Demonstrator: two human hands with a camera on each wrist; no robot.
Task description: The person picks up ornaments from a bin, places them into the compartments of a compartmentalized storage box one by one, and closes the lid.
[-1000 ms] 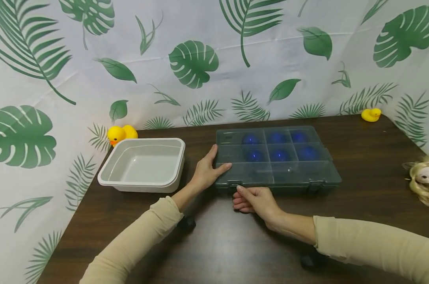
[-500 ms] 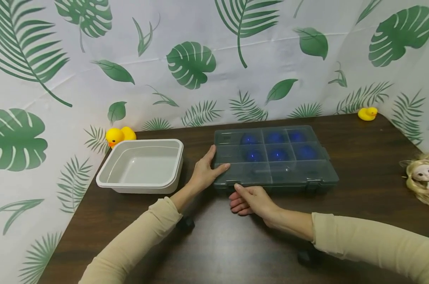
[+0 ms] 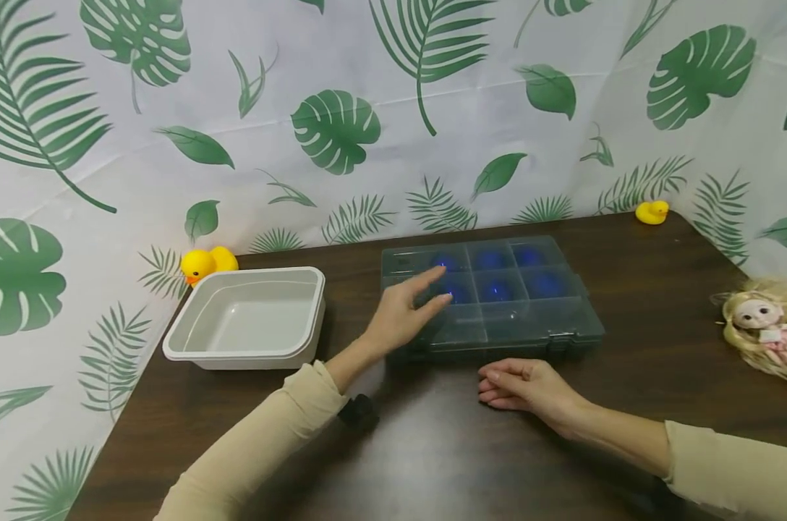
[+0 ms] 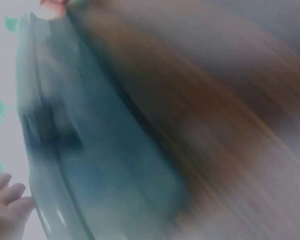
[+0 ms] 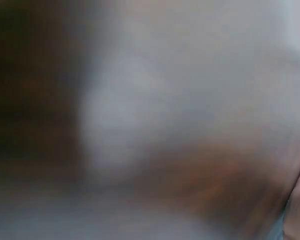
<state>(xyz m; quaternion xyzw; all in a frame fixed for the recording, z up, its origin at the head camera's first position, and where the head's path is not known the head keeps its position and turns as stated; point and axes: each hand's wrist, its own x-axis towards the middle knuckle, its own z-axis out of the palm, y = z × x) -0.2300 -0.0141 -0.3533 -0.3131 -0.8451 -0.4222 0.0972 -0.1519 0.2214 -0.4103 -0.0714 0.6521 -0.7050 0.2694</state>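
Note:
A dark translucent compartment box lies on the table with its lid down. Several shiny blue balls show through the lid, each in its own compartment. My left hand is over the box's left part, fingers extended and holding nothing; whether it touches the lid I cannot tell. In front of the box's front edge, my right hand has loosely bent fingers with nothing visible in them. One latch shows on the front edge. The left wrist view catches the box blurred; the right wrist view is mostly smeared.
To the left stands a white plastic basin with a bare inside. Behind it sits a yellow rubber duck; a smaller duck is at the back right. A blond doll lies at the right edge of the brown table.
My left hand has left the box's left side and moved right, over the lid. My right hand has drawn away from the front-left latch, going right. The head view has shifted slightly.

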